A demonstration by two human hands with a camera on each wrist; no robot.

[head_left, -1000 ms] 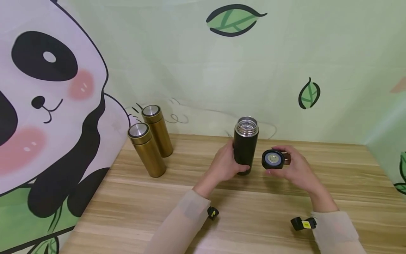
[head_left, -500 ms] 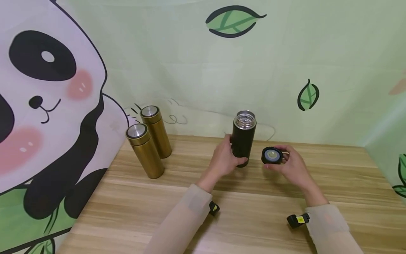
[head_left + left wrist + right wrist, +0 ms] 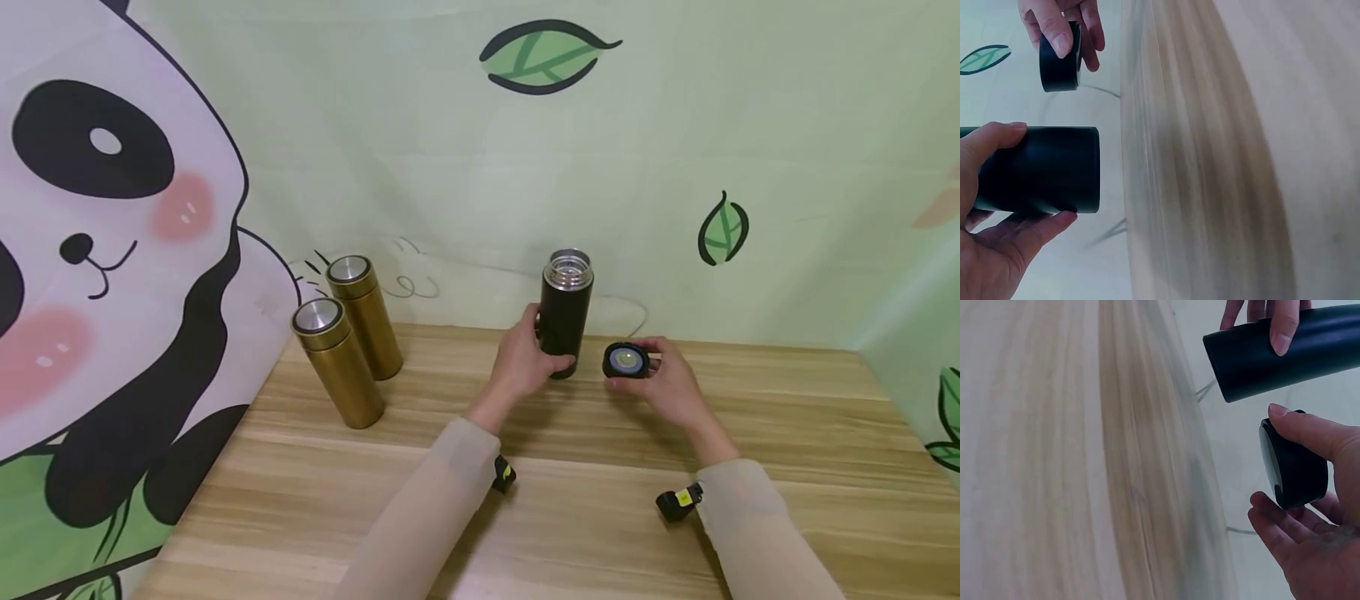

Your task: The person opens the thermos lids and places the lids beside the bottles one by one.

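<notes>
In the head view my left hand (image 3: 525, 357) grips the lower part of a black thermos bottle (image 3: 564, 321), fingers around its left side. The bottle stands nearly upright with its bare steel neck uncovered. A gap shows between its base and the tabletop in the left wrist view. To its right, my right hand (image 3: 671, 383) holds the black lid (image 3: 627, 361) between thumb and fingers. The lid's underside, with a grey seal and pale centre, faces the head camera. Thumb and fingers lie on opposite sides of the lid (image 3: 1300, 469) in the right wrist view. Lid and bottle are apart.
Two capped gold thermos bottles, a nearer one (image 3: 341, 367) and a farther one (image 3: 369, 321), stand at the left of the wooden table (image 3: 585, 517). Behind the table hangs a pale green backdrop (image 3: 450, 192) printed with a panda and leaves.
Both hands have moved away from the person and slightly left, carrying the black bottle and its lid. Each grip looks the same. The head view has shifted a little.
</notes>
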